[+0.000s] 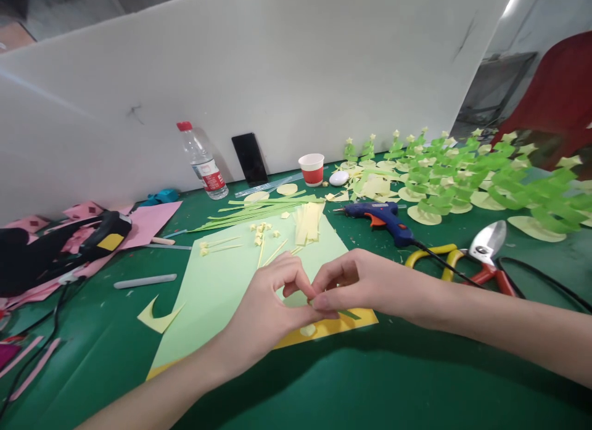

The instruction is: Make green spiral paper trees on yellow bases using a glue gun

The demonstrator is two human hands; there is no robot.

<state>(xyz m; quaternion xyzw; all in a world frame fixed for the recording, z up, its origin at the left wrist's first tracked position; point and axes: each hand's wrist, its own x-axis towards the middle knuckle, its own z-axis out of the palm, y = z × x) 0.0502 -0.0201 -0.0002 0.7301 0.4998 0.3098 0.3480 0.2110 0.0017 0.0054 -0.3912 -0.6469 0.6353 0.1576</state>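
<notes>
My left hand (272, 294) and my right hand (346, 283) meet fingertip to fingertip above the front part of a pale green paper sheet (208, 313). Both are closed in a pinch, and whatever lies between the fingertips is too small and covered to make out. Just beyond them on the sheet are several small yellow paper stars (261, 229), some on thin strips. A stack of pale yellow paper strips (309, 223) lies behind the hands. Under the green sheet, a yellow-orange sheet (365, 319) sticks out along the front edge.
To the right lie a blue glue gun (379, 215) and shears (483, 248). Green paper spirals (444, 177) topped with stars crowd the back right. A bottle (206, 165), a phone (250, 158) and a paper cup (312, 169) stand at the back. A black device (106, 232) sits left.
</notes>
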